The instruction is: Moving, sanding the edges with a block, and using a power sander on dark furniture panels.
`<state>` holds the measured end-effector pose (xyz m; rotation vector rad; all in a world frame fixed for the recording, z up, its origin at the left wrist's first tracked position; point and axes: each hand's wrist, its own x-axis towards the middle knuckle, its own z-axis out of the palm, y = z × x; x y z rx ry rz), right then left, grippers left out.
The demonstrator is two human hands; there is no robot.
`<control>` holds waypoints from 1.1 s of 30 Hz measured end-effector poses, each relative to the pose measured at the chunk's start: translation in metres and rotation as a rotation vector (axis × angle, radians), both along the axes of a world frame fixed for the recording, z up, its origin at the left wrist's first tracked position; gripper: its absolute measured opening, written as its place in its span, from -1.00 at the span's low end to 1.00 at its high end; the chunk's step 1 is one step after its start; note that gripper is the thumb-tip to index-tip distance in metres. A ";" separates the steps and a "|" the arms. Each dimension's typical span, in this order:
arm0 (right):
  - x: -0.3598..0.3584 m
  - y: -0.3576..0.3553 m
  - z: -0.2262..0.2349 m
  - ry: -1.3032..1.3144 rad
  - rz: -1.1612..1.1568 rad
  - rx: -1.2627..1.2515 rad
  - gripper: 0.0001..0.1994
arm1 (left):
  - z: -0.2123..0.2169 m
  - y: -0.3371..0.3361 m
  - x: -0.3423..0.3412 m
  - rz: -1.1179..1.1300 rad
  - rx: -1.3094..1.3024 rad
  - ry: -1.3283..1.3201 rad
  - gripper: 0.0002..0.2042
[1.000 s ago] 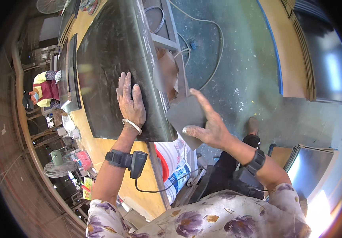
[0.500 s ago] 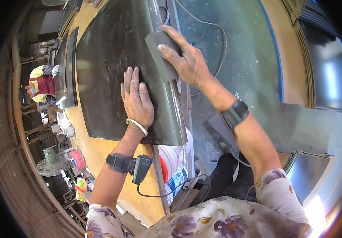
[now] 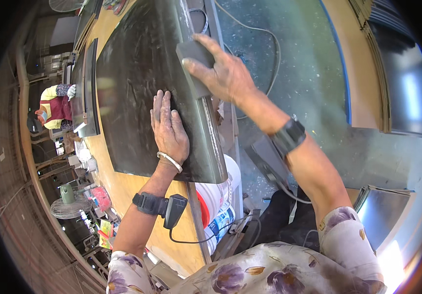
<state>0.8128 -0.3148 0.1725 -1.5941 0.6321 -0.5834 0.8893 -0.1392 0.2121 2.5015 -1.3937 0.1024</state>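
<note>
1. On the yellow-topped table [image 3: 123, 196], a large dark curved panel [image 3: 132, 88], glossy and streaked with fine scratch marks, lying lengthwise away from the body, its near edge toward the chest.
2. Left hand [image 3: 169, 130] pressed flat on the panel's near right part, palm down, fingers straight and close together, gripping nothing; a pale bangle [image 3: 169, 161] at the wrist and a black strap with a small device [image 3: 159, 206] farther down the forearm, a cable hanging from it.
3. Right hand [image 3: 223, 76] reaching over the panel's right edge, farther from the body than the left hand, fingers spread and curled over a grey rectangular sanding block [image 3: 194, 68], holding it against the panel's rounded right rim.
4. Block lying along that rim, just beyond the left hand's fingertips, close to them but apart.
5. Black band [image 3: 289, 137] around the right wrist; floral sleeves on both arms at the lower edge.
6. Right of the table, a green, paint-flecked floor [image 3: 294, 63] with a thin cable [image 3: 265, 34] curling across it.
7. Below the table's edge, a white bucket [image 3: 218, 196] with a red and blue label.
8. At the far left, a second dark panel [image 3: 86, 93] standing on the table, and beside it another person [image 3: 54, 105] in a yellow and dark red top.
9. At the right, stacked dark sheets [image 3: 407, 73] with bright reflections.
10. Near the lower left, a small fan [image 3: 66, 208] and assorted small items, too small to identify.
</note>
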 end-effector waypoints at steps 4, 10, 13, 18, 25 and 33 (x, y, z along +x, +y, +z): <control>-0.072 0.096 -0.009 -0.238 0.014 -0.082 -0.32 | 0.004 0.013 0.006 0.045 0.031 0.004 -0.59; -0.033 0.041 0.011 -0.103 -0.039 -0.084 -0.39 | 0.003 -0.001 -0.003 0.023 -0.002 0.034 -0.59; -0.006 0.011 0.015 -0.029 -0.074 -0.093 -0.43 | 0.001 -0.002 -0.002 0.016 -0.018 0.036 -0.59; -0.092 0.118 0.003 -0.190 0.055 -0.006 -0.33 | 0.005 0.015 0.004 0.043 0.028 -0.015 -0.59; 0.011 -0.007 0.008 -0.103 -0.065 0.082 -0.34 | 0.000 -0.007 -0.005 0.003 -0.005 0.019 -0.59; -0.166 0.180 -0.017 0.036 0.478 0.101 -0.30 | 0.003 0.013 0.011 0.002 -0.028 0.006 -0.60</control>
